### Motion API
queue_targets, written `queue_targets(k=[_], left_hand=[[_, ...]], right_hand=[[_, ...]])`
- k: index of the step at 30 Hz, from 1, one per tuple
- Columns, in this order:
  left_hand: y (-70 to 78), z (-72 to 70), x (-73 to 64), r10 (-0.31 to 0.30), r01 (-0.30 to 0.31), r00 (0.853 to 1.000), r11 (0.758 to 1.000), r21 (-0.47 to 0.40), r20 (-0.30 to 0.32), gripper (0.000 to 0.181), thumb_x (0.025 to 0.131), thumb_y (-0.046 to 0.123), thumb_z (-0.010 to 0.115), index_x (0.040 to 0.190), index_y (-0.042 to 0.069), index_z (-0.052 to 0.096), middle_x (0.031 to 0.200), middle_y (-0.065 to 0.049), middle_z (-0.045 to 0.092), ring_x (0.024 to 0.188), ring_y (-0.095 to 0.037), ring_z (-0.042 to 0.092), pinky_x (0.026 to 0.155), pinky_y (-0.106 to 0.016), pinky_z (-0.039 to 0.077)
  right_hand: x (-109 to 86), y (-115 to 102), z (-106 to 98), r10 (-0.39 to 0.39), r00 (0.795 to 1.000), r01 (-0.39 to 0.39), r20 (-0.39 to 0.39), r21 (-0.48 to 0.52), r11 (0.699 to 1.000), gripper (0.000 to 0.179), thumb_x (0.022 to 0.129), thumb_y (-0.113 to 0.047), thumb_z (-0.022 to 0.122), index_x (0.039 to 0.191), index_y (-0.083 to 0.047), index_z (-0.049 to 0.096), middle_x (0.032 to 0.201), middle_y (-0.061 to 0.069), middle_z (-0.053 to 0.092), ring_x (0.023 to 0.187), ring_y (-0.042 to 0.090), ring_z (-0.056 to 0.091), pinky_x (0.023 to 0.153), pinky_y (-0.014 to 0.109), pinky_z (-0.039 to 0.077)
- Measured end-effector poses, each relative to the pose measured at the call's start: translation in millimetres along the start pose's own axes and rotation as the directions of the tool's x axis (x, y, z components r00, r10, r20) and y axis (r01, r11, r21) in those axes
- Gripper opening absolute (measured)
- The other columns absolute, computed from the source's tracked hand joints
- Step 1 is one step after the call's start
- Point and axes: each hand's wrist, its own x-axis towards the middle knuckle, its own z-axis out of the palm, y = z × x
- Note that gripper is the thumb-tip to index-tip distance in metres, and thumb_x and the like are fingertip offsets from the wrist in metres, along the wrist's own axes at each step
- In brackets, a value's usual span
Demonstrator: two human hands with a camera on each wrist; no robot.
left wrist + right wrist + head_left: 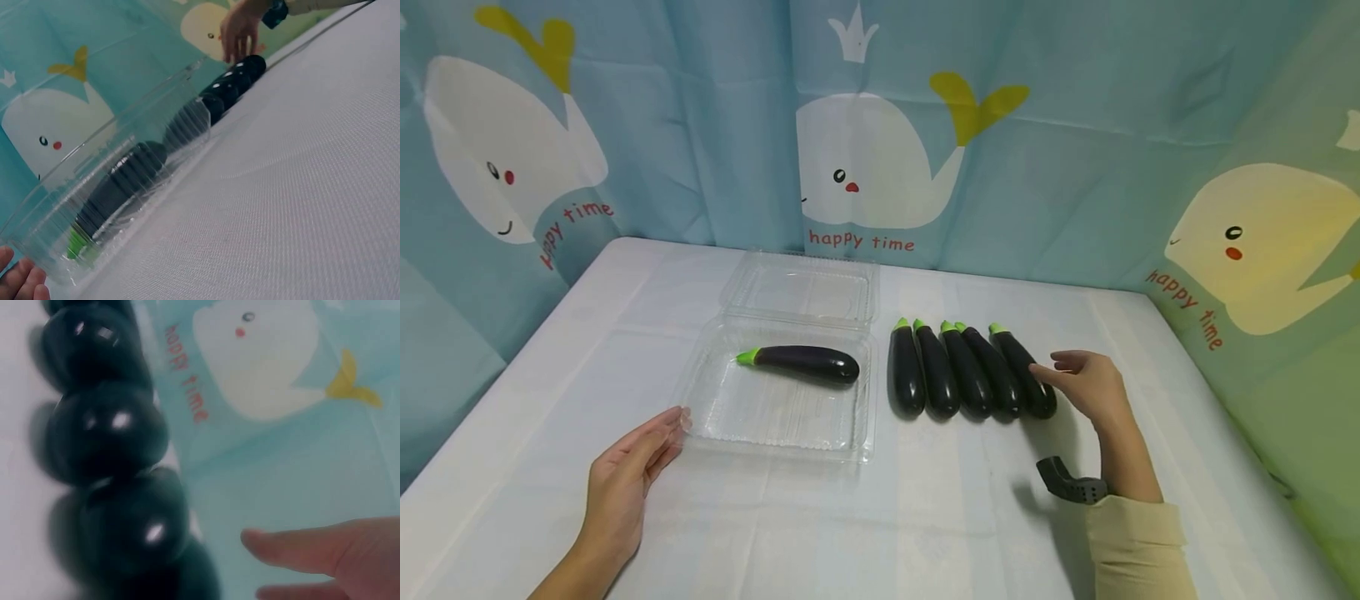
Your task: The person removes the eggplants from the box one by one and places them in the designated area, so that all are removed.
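Note:
A clear plastic clamshell box (842,454) lies on the table with its lid (801,287) folded back behind it. One dark eggplant (808,364) with a green cap lies crosswise inside. My left hand (628,479) holds the box by its front left corner, fingertips and thumb at the rim. Right of the box, several eggplants (973,383) lie side by side, green caps pointing away from me. Over the rightmost eggplant (1021,371) hovers my right hand (1090,387), thumb and fingers spread apart with nothing between them. In the right wrist view, the rounded eggplant ends (109,434) show close up.
A white cloth covers the table (925,517). Behind it and along the sides hangs a blue-green curtain (1075,200) with whale prints. A dark grey device (1071,483) is worn on the right wrist, just above a beige sleeve (1138,542).

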Motion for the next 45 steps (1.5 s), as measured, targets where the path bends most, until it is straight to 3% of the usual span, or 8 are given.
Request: queue_targets(k=[7,15,21,29,36,45], left_hand=[[-0.7,2.2,2.0,0.003,-0.003,1.000,1.000,0.003,0.001,0.022,0.095,0.007,0.050,0.111,0.001,0.065,0.108,0.000,0.066,0.100,-0.009,0.061,0.083,-0.020,0.049],[-0.6,3.5,3.3,-0.007,0.007,1.000,1.000,0.004,-0.003,0.021,0.094,0.008,0.052,0.110,0.004,0.066,0.108,0.000,0.066,0.100,-0.009,0.060,0.084,-0.020,0.049],[-0.9,3.6,3.1,0.004,-0.004,1.000,1.000,0.006,-0.004,0.021,0.095,0.008,0.052,0.108,0.005,0.067,0.109,0.000,0.065,0.100,-0.009,0.060,0.084,-0.020,0.049],[-1.0,3.0,2.2,0.000,0.000,1.000,1.000,0.014,-0.013,0.022,0.095,0.009,0.052,0.111,0.002,0.065,0.107,0.002,0.066,0.100,-0.009,0.060,0.083,-0.021,0.049],[-1.0,2.0,1.3,0.004,-0.003,1.000,1.000,0.017,-0.013,0.022,0.095,0.009,0.051,0.111,0.003,0.065,0.108,0.001,0.066,0.100,-0.009,0.060,0.084,-0.021,0.049],[0.1,2.0,0.9,0.011,-0.011,1.000,1.000,0.018,-0.009,0.022,0.095,0.008,0.050,0.111,0.005,0.066,0.108,0.001,0.066,0.100,-0.009,0.060,0.084,-0.021,0.049]], right_hand=[[-3.7,-26.1,-8.7,-0.091,0.995,0.091,-0.052,0.011,0.996,0.062,0.084,-0.041,0.064,0.120,0.008,0.054,0.113,0.029,0.057,0.104,0.041,0.053,0.080,0.052,0.047],[-8.3,-51.0,-9.1,-0.157,0.987,0.159,-0.032,0.041,0.986,0.058,0.084,-0.036,0.066,0.121,0.008,0.054,0.115,0.025,0.058,0.103,0.037,0.056,0.079,0.044,0.050],[-14.6,-70.4,-8.2,-0.235,0.971,0.236,-0.048,0.018,0.972,0.054,0.084,-0.032,0.067,0.120,0.007,0.055,0.114,0.024,0.058,0.103,0.037,0.056,0.080,0.048,0.049],[-24.2,-94.9,4.8,-0.256,0.966,0.255,0.044,0.035,0.966,0.053,0.083,-0.036,0.067,0.121,0.000,0.057,0.116,0.018,0.059,0.107,0.032,0.053,0.084,0.047,0.048],[-27.6,-108.5,18.3,-0.299,0.953,0.296,0.050,0.056,0.953,0.049,0.082,-0.031,0.069,0.120,-0.001,0.058,0.116,0.014,0.059,0.106,0.029,0.054,0.081,0.045,0.050],[-28.1,-121.6,29.0,-0.322,0.943,0.317,0.089,0.067,0.946,0.047,0.082,-0.026,0.069,0.120,-0.001,0.058,0.118,0.015,0.059,0.107,0.030,0.055,0.087,0.044,0.048]])
